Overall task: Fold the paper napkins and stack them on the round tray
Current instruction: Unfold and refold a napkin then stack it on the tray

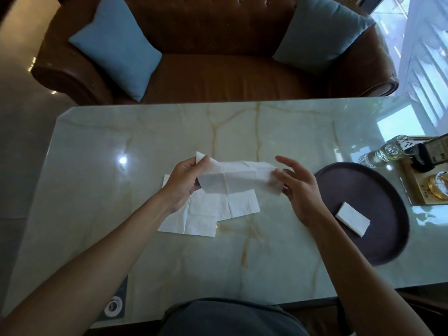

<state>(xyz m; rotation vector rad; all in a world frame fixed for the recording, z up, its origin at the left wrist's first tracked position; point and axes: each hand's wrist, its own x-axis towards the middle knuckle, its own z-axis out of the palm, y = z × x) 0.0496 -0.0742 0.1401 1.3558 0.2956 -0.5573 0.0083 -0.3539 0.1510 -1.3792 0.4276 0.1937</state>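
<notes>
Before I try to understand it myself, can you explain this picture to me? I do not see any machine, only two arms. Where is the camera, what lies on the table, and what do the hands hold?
There is no machine here. A person wears one wide camera on the head, looking down at their own arms, so the view bends at the edges. The left hand and the right hand hold one white napkin stretched between them, above the marble table. Under it, more unfolded napkins lie flat on the table. On the right is a dark round tray with a small stack of folded napkins on it. Further right stand a glass bottle and a wooden tray. Behind the table is a brown sofa with two blue cushions.
</notes>
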